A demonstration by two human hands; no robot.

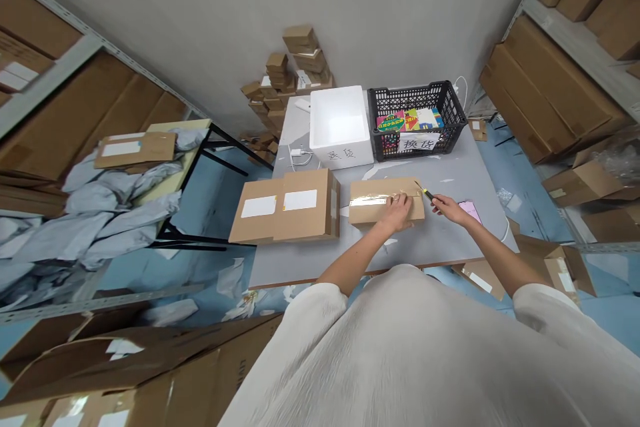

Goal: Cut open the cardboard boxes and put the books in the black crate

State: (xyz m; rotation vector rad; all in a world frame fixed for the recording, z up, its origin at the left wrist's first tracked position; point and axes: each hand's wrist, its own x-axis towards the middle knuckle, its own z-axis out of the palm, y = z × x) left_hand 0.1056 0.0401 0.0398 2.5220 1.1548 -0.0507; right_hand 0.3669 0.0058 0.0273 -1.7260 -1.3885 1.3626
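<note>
A taped cardboard box [367, 213] lies on the grey table in front of me, with shiny clear tape along its top. My left hand [399, 212] rests on the right part of the box's top, its fingers laid over the cardboard. Just past the box's right end, my right hand [449, 209] is closed around a utility knife [428, 194] with a dark and yellow handle. The knife's blade points up and left, close to the box's far right corner; whether it touches the cardboard I cannot tell. A phone [471, 211] with a lit pink screen lies beside my right hand.
Two labelled cardboard boxes [305, 221] stand left on the table [295, 268]. Behind are a white foam box [345, 159] and a black plastic crate [453, 140] with colourful packs. Grey parcels [65, 233] fill the left side; shelves of cartons [560, 80] flank the right.
</note>
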